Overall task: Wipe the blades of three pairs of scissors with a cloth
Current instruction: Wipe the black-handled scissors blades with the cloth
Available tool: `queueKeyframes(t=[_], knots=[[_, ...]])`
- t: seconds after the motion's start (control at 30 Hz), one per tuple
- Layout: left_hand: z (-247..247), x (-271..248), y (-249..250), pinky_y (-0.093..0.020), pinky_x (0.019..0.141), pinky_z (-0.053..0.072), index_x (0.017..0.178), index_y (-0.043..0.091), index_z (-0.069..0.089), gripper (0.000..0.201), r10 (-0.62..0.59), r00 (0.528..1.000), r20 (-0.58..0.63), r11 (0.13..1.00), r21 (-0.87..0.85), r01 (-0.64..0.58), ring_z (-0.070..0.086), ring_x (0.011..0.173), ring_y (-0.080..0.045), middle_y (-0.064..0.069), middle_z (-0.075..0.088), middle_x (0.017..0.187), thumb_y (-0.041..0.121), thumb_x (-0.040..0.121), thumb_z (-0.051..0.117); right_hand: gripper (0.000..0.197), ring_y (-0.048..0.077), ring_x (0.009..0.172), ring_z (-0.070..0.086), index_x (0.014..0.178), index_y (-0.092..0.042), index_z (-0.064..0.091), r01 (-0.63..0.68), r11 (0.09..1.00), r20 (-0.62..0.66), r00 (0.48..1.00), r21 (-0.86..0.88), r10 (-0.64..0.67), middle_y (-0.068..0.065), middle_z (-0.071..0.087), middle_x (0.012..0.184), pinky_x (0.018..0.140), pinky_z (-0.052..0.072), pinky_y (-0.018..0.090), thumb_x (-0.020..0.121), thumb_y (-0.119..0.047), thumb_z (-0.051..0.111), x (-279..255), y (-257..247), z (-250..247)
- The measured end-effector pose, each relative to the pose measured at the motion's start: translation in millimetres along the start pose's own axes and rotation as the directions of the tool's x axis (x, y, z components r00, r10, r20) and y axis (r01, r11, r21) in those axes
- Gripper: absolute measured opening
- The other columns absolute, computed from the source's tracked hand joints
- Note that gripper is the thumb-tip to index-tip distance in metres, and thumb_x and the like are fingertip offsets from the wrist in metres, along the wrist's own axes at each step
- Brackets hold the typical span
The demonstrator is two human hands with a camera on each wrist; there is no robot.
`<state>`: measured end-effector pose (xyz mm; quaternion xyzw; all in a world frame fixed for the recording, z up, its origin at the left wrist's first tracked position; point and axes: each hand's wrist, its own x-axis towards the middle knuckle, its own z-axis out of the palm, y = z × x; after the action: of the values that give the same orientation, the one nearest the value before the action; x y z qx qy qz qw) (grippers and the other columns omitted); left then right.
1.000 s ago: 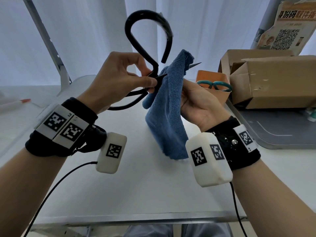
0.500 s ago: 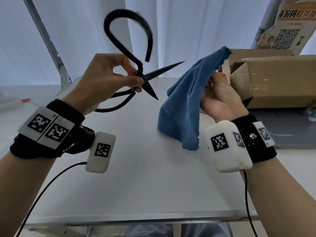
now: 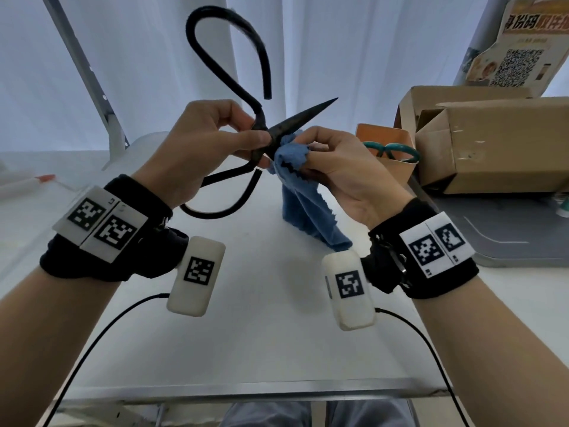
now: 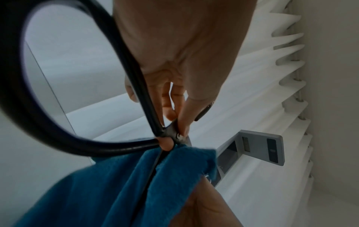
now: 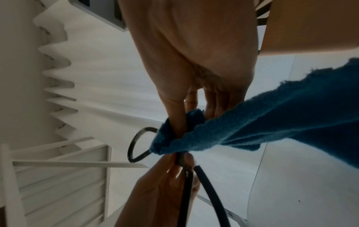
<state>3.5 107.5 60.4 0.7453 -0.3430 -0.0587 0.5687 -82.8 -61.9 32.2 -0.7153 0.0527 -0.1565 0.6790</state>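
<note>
Large black iron scissors point(image 3: 260, 124) are held up over the white table point(image 3: 246, 318), blades spread. My left hand point(image 3: 215, 140) pinches them at the pivot point(image 4: 174, 135); the loop handles point(image 4: 23, 92) arch above and below it. The upper blade point(image 3: 304, 117) points up and right, bare. My right hand point(image 3: 332, 167) pinches a blue cloth point(image 3: 291, 157) folded round the lower blade close to the pivot point(image 5: 180, 159), so that blade is hidden. In the left wrist view the cloth point(image 4: 116, 184) wraps both sides of a dark blade edge. The cloth's tail point(image 3: 311, 220) hangs to the table.
An orange holder point(image 3: 381, 143) with teal-handled scissors point(image 3: 391, 151) stands right of my hands. Cardboard boxes point(image 3: 492, 143) sit behind it, on a grey tray point(image 3: 523, 245). A white pen with a red tip point(image 3: 27, 183) lies at far left. Cables trail from both wrists.
The right hand, which had pulled the cloth away to the right, has come back and folded it round the lower blade near the pivot. The left hand has kept hold of the scissors.
</note>
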Motion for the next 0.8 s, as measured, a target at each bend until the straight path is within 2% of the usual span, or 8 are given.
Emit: queueKeyframes(t=[0.07,0.13,0.2,0.3,0.43,0.57,0.67,0.8], knots=[[1.5,-0.5,-0.3,-0.005,0.062,0.043,0.075,0.013,0.057,0.021,-0.002,1.000,-0.001,1.000,-0.020,0.002,0.074,0.065,-0.016,-0.012,0.069,0.091,0.010,0.086,0.075,0.013,0.024,0.082,0.066,0.086,-0.007,0.059,0.008,1.000,-0.060,0.998,-0.017,-0.009,0.028,0.068,0.097,0.079,0.055,0.032,0.087,0.004,0.067,2.7,3.4,3.5],[3.5,-1.5,0.2,-0.006,0.059,0.044,0.075,0.013,0.057,0.021,-0.004,1.000,0.005,1.000,-0.031,0.004,0.073,0.064,-0.016,-0.015,0.069,0.091,0.008,0.087,0.074,0.022,0.023,0.075,0.066,0.084,-0.011,0.052,0.024,1.000,-0.117,0.993,-0.015,-0.025,0.022,0.069,0.089,0.066,0.054,0.026,0.086,0.006,0.067,3.8,7.7,6.7],[5.8,-2.9,0.9,-0.007,0.058,0.045,0.075,0.011,0.057,0.021,0.002,1.000,0.009,0.999,-0.032,-0.001,0.072,0.062,-0.014,-0.020,0.068,0.092,0.006,0.088,0.073,0.030,0.025,0.076,0.066,0.081,-0.014,0.048,0.041,0.999,-0.147,0.988,-0.023,-0.044,0.021,0.070,0.088,0.063,0.052,0.026,0.085,0.011,0.064,4.8,10.4,8.8],[6.5,-4.4,-0.2,-0.008,0.058,0.047,0.075,0.011,0.056,0.022,-0.019,1.000,-0.003,0.999,-0.037,0.018,0.072,0.062,-0.014,-0.022,0.069,0.089,0.004,0.088,0.072,0.032,0.022,0.073,0.068,0.084,-0.013,0.050,0.039,0.999,-0.119,0.992,-0.017,-0.040,0.015,0.073,0.088,0.061,0.052,0.024,0.083,0.018,0.060,5.4,11.6,9.1],[2.3,-3.1,-3.7,-0.023,0.071,0.043,0.073,0.017,0.056,0.023,-0.075,0.997,0.001,0.996,-0.057,0.075,0.074,0.068,-0.016,-0.010,0.075,0.080,0.010,0.086,0.074,0.032,0.023,0.076,0.068,0.089,-0.010,0.051,0.035,0.999,-0.063,0.997,-0.034,-0.037,0.014,0.073,0.086,0.065,0.056,0.025,0.082,0.020,0.058,5.4,10.5,6.7],[-3.2,-0.6,-6.1,-0.035,0.085,0.038,0.076,0.019,0.058,0.021,-0.091,0.996,0.014,0.990,-0.111,0.092,0.076,0.080,-0.023,-0.006,0.076,0.081,0.012,0.087,0.074,0.032,0.030,0.086,0.069,0.090,-0.011,0.052,0.005,0.998,-0.045,0.999,-0.059,-0.007,0.024,0.072,0.098,0.076,0.058,0.030,0.085,0.020,0.057,5.4,8.5,0.9],[-8.3,2.1,-7.6,-0.038,0.085,0.037,0.079,0.019,0.059,0.018,-0.102,0.995,0.002,0.987,-0.126,0.102,0.076,0.084,-0.023,-0.007,0.077,0.083,0.014,0.088,0.073,0.031,0.034,0.092,0.071,0.089,-0.013,0.053,-0.038,0.996,-0.034,0.999,-0.080,0.035,0.020,0.074,0.099,0.084,0.058,0.036,0.086,0.018,0.058,4.8,10.8,-5.0],[-12.3,4.5,-10.8,-0.035,0.080,0.036,0.078,0.017,0.059,0.017,-0.124,0.992,-0.008,0.981,-0.152,0.121,0.076,0.082,-0.020,-0.005,0.077,0.083,0.012,0.089,0.072,0.028,0.026,0.086,0.070,0.092,-0.011,0.053,-0.090,0.990,-0.041,0.995,-0.111,0.085,0.013,0.072,0.092,0.082,0.059,0.033,0.086,0.015,0.061,2.6,14.2,-12.4]])
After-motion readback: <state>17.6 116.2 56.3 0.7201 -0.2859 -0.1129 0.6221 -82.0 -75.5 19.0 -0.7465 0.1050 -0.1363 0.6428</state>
